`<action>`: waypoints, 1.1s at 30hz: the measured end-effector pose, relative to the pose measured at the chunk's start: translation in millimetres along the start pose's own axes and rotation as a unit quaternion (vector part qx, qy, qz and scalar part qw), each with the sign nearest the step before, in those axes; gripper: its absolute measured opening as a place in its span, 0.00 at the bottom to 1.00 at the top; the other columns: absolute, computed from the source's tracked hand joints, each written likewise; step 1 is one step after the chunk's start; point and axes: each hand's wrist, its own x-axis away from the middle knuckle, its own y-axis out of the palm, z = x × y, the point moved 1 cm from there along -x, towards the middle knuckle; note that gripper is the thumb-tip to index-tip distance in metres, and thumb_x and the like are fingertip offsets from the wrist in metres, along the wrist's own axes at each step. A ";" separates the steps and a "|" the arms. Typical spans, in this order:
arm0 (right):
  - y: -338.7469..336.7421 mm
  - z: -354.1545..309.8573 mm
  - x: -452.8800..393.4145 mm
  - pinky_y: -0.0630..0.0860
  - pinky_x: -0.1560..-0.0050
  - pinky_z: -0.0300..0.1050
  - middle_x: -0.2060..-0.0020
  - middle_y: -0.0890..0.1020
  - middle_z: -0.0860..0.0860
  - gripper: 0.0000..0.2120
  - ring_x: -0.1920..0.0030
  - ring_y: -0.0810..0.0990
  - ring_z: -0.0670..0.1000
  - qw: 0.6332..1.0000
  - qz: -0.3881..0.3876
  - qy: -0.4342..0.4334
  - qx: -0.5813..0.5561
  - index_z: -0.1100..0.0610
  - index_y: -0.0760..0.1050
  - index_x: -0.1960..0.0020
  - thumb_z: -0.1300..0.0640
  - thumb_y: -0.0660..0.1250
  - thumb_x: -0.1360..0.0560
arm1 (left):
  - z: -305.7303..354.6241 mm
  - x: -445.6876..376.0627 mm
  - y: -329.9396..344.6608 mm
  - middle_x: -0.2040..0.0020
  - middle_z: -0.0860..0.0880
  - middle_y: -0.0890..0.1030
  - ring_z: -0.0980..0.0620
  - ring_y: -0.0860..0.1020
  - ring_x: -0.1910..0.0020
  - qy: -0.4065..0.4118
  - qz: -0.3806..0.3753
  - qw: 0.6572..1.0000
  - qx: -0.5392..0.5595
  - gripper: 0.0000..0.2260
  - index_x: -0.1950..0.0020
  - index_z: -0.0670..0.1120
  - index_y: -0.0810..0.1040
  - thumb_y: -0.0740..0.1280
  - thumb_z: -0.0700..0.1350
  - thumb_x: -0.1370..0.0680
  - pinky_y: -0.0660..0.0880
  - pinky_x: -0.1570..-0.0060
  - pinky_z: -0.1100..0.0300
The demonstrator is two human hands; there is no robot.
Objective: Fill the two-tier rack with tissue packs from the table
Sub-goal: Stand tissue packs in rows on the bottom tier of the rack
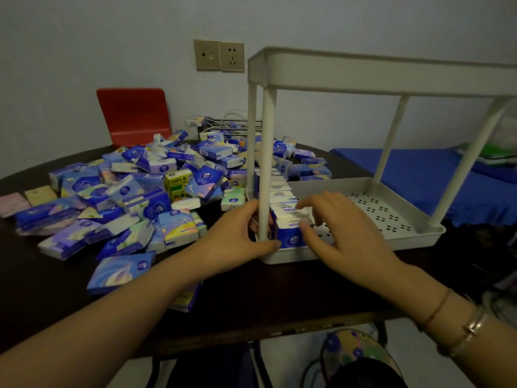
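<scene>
A white two-tier rack [414, 225] stands on the dark table [265, 292], right of centre. A row of tissue packs [281, 191] stands on edge along the left side of its lower tray. My left hand [237, 236] reaches round the rack's front left post, fingers touching the nearest blue-and-white pack [289, 233]. My right hand [333, 225] pinches the top of that same pack from the right. A large heap of loose tissue packs [145, 191] covers the table's left half. The upper tray [363, 74] shows only its rim.
A red chair back [134, 116] stands behind the table. A blue-covered bed [436, 175] lies to the right. Wall sockets [219, 55] sit above the heap. Cables and a metal rack [229, 126] lie at the table's far edge.
</scene>
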 end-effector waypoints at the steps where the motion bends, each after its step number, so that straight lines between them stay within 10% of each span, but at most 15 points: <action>1: -2.6 -6.0 -1.5 0.72 0.57 0.44 0.59 0.72 0.42 0.11 0.57 0.70 0.43 1.000 0.009 0.002 -0.012 0.48 0.71 0.47 0.45 0.55 0.24 | -1.1 2.8 -4.4 0.53 0.56 0.77 0.61 0.75 0.54 0.004 0.000 1.000 -0.005 0.17 0.47 0.50 0.73 0.75 0.47 0.31 0.74 0.52 0.66; 9: 12.7 -99.1 -37.6 0.69 0.53 0.41 0.56 0.76 0.49 0.08 0.53 0.72 0.46 0.989 -0.046 -0.101 -0.096 0.54 0.73 0.51 0.55 0.57 0.25 | -39.3 50.4 -80.0 0.42 0.59 0.71 0.56 0.64 0.40 -0.033 0.093 0.970 -0.224 0.23 0.39 0.55 0.70 0.72 0.52 0.31 0.64 0.48 0.60; 13: 59.6 -112.0 -69.1 0.69 0.42 0.49 0.44 0.74 0.54 0.14 0.41 0.70 0.53 0.990 -0.097 -0.037 -0.096 0.56 0.69 0.39 0.61 0.58 0.24 | -62.5 66.7 -95.5 0.34 0.56 0.71 0.52 0.63 0.36 -0.072 0.052 0.951 -0.295 0.33 0.31 0.53 0.68 0.68 0.65 0.33 0.63 0.43 0.59; 19: 113.5 -97.9 -102.7 0.71 0.39 0.54 0.37 0.72 0.57 0.25 0.37 0.70 0.59 0.969 -0.210 0.069 -0.108 0.56 0.64 0.33 0.63 0.64 0.28 | -72.0 75.6 -102.4 0.36 0.54 0.75 0.52 0.67 0.34 0.010 0.090 0.934 -0.346 0.23 0.33 0.52 0.73 0.69 0.55 0.27 0.62 0.35 0.55; 26: 139.9 -91.6 -114.2 0.74 0.47 0.49 0.44 0.74 0.54 0.30 0.45 0.75 0.56 0.959 -0.225 0.094 -0.144 0.51 0.66 0.38 0.43 0.74 0.34 | -74.9 81.4 -114.9 0.53 0.50 0.80 0.49 0.75 0.52 -0.008 0.165 0.952 -0.256 0.17 0.35 0.53 0.74 0.60 0.53 0.22 0.67 0.55 0.57; 33: 106.5 -101.4 -104.8 0.70 0.55 0.44 0.45 0.75 0.55 0.22 0.48 0.75 0.55 0.974 -0.177 0.089 -0.108 0.53 0.68 0.38 0.49 0.68 0.28 | -63.3 80.4 -118.9 0.59 0.46 0.80 0.49 0.77 0.61 -0.014 0.207 0.953 -0.219 0.22 0.43 0.50 0.75 0.50 0.60 0.24 0.73 0.62 0.47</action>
